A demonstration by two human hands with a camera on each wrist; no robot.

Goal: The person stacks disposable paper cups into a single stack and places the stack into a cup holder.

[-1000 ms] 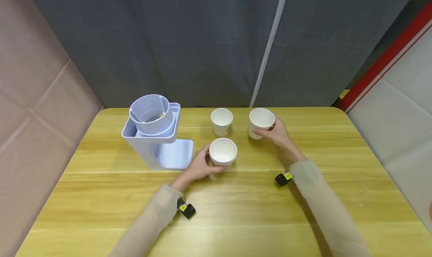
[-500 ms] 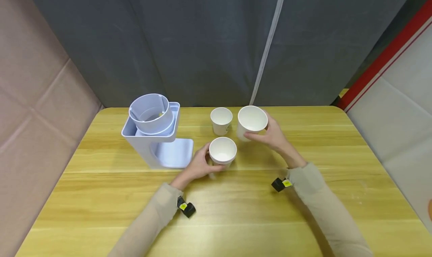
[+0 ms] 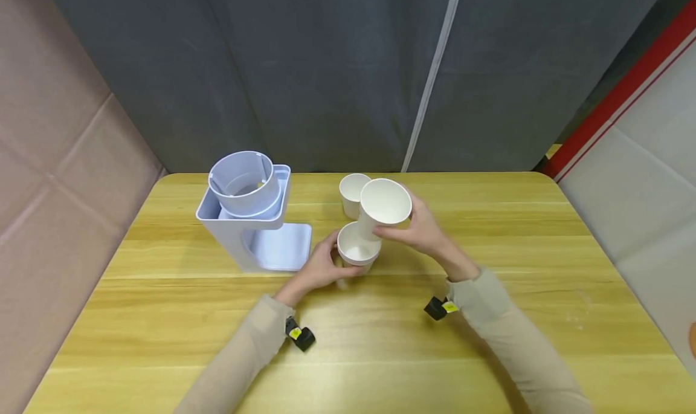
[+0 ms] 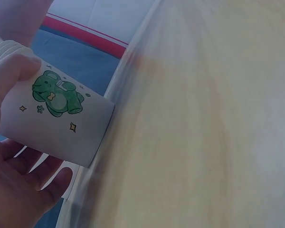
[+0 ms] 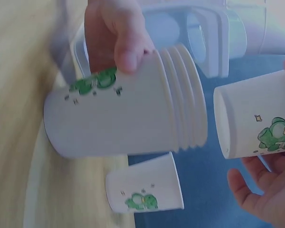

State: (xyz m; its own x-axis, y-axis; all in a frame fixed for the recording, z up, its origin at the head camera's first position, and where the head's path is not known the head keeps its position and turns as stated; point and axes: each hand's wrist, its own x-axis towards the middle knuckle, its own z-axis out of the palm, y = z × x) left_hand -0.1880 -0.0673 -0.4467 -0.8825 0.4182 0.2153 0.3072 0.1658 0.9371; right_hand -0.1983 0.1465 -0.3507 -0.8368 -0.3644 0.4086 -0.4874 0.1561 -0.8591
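My left hand [image 3: 321, 268] grips a short stack of nested white paper cups [image 3: 350, 245], upright on the table. Several stacked rims show in the right wrist view, and a green bear is printed on the stack's side. With fingers and thumb round it, my right hand [image 3: 423, 229] holds another white paper cup [image 5: 251, 118] up off the table. Its base sits close over the stack's mouth, a small gap apart in the right wrist view. Just behind stands a single paper cup [image 3: 350, 196], partly covered by the raised cup in the head view.
To the left stands a pale lavender dispenser-like stand [image 3: 234, 242] with a round open container [image 3: 241, 187] on top and a flat base tray [image 3: 283, 248]. A dark grey curtain [image 3: 326, 75] hangs behind the wooden table [image 3: 380, 353].
My right hand has lifted its cup from the table and carried it left, over the stack. My left hand has stayed in place round the stack.
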